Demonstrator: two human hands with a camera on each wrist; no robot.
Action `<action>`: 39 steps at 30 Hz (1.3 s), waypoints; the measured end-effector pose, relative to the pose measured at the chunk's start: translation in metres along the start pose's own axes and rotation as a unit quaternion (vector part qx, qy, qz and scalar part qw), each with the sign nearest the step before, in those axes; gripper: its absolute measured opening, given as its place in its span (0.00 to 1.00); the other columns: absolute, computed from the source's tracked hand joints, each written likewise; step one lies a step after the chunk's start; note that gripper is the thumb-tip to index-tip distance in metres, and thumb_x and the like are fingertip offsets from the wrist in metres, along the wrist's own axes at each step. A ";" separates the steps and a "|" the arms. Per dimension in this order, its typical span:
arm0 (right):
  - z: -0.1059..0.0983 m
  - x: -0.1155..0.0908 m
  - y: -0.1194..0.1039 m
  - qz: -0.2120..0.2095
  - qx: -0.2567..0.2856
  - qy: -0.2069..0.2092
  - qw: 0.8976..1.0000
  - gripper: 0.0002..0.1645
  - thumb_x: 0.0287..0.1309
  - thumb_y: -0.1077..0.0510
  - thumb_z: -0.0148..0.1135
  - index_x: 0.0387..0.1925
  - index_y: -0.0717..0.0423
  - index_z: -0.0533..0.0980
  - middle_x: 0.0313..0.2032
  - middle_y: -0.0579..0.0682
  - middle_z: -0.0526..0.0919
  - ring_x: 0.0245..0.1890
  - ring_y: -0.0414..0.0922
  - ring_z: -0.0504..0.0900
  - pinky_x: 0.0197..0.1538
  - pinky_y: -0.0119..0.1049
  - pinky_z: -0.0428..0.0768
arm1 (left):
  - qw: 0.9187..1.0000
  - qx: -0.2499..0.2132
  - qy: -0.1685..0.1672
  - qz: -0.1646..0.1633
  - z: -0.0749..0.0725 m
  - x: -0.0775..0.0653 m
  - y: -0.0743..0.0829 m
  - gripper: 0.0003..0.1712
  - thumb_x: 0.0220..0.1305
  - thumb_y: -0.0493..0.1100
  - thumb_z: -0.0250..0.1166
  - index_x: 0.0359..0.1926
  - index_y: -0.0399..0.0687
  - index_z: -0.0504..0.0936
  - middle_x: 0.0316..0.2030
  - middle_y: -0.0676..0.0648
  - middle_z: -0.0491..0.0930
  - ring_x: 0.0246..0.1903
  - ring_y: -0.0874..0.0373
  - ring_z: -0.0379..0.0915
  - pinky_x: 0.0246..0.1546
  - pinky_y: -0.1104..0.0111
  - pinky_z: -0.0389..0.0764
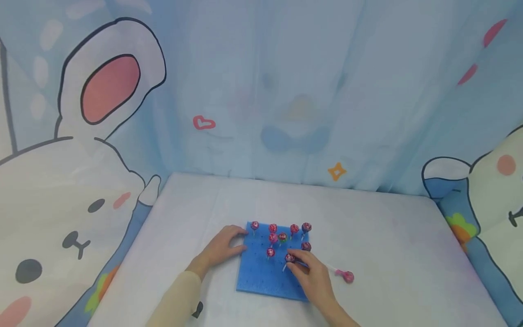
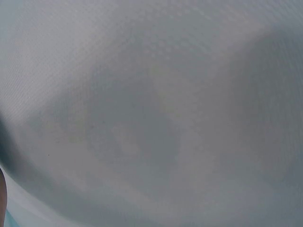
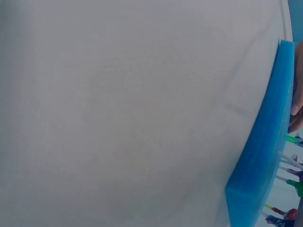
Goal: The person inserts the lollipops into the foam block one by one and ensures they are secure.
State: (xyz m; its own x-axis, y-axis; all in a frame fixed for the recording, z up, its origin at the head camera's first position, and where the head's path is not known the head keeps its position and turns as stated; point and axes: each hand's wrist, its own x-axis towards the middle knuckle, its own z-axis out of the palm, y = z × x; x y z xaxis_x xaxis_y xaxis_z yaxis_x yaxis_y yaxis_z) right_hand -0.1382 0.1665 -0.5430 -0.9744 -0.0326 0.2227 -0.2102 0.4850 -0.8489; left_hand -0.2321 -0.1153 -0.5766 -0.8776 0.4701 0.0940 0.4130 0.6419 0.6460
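Note:
A blue foam board (image 1: 261, 277) dotted with small holes lies on the table, several wrapped lollipops standing in it on their sticks. Between thumb and fingers, my right hand (image 1: 316, 279) pinches a dark red-wrapped lollipop (image 1: 289, 258) over the board's right half, its white stick slanting down to the foam. My left hand (image 1: 222, 245) rests at the board's left edge, fingers extended and touching it. Among the standing lollipops are a pink one (image 1: 273, 238) and a green-and-red one (image 1: 283, 237). In the right wrist view the board's side (image 3: 260, 142) shows, with sticks along it.
A loose pink lollipop (image 1: 347, 276) lies on the white table cover (image 1: 392, 245) right of the board. Behind the table hangs a light blue curtain (image 1: 261, 91) with cartoon prints. The left wrist view holds mostly blurred pale cloth (image 2: 151, 118).

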 end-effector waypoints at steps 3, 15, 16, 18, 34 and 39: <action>-0.003 0.005 0.000 -0.010 -0.004 0.014 1.000 0.20 0.54 0.67 0.69 0.50 0.58 0.81 0.47 0.49 0.83 0.49 0.49 0.83 0.47 0.32 0.82 | 1.000 0.000 0.001 0.002 -0.005 0.006 0.002 0.26 0.65 0.53 0.65 0.61 0.53 0.75 0.59 0.52 0.75 0.64 0.55 0.65 0.66 0.57 0.67; -0.004 0.007 -0.004 0.005 -0.003 0.012 1.000 0.20 0.57 0.66 0.68 0.52 0.56 0.80 0.49 0.50 0.83 0.51 0.50 0.82 0.50 0.34 0.81 | 1.000 -0.005 -0.009 -0.006 -0.009 0.011 0.002 0.26 0.66 0.54 0.64 0.62 0.52 0.74 0.60 0.51 0.74 0.65 0.54 0.64 0.67 0.56 0.65; -0.004 0.007 -0.005 0.008 -0.006 0.009 1.000 0.20 0.57 0.66 0.68 0.52 0.56 0.80 0.49 0.50 0.83 0.52 0.49 0.82 0.50 0.34 0.81 | 1.000 -0.005 -0.010 -0.007 -0.009 0.010 0.002 0.26 0.66 0.54 0.64 0.62 0.52 0.74 0.60 0.51 0.74 0.65 0.54 0.63 0.67 0.56 0.65; -0.004 0.006 -0.006 0.013 -0.010 0.002 1.000 0.20 0.57 0.66 0.68 0.52 0.56 0.80 0.49 0.50 0.82 0.52 0.49 0.82 0.50 0.34 0.81 | 1.000 -0.006 -0.010 -0.006 -0.008 0.009 0.001 0.26 0.66 0.54 0.64 0.62 0.52 0.74 0.60 0.52 0.74 0.65 0.55 0.63 0.67 0.57 0.65; -0.002 -0.001 -0.005 -0.012 0.002 -0.007 1.000 0.20 0.54 0.70 0.68 0.50 0.60 0.81 0.46 0.50 0.83 0.49 0.49 0.83 0.47 0.31 0.82 | 1.000 -0.011 -0.008 0.008 -0.002 0.004 -0.004 0.25 0.65 0.51 0.65 0.60 0.51 0.75 0.58 0.51 0.75 0.64 0.54 0.65 0.67 0.57 0.64; 0.000 -0.001 -0.001 -0.029 -0.006 0.005 1.000 0.21 0.52 0.71 0.69 0.49 0.60 0.81 0.45 0.49 0.84 0.47 0.48 0.84 0.46 0.30 0.82 | 1.000 -0.009 -0.010 0.003 -0.001 0.005 -0.004 0.25 0.65 0.52 0.65 0.61 0.52 0.75 0.59 0.52 0.75 0.64 0.55 0.64 0.67 0.58 0.64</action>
State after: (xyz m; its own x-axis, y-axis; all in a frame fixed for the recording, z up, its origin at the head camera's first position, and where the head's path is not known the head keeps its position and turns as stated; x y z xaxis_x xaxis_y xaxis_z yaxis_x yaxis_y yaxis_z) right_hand -0.1371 0.1659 -0.5421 -0.9596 -0.0514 0.2766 -0.2652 0.4935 -0.8284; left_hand -0.2384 -0.1166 -0.5778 -0.8702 0.4857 0.0832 0.4138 0.6287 0.6584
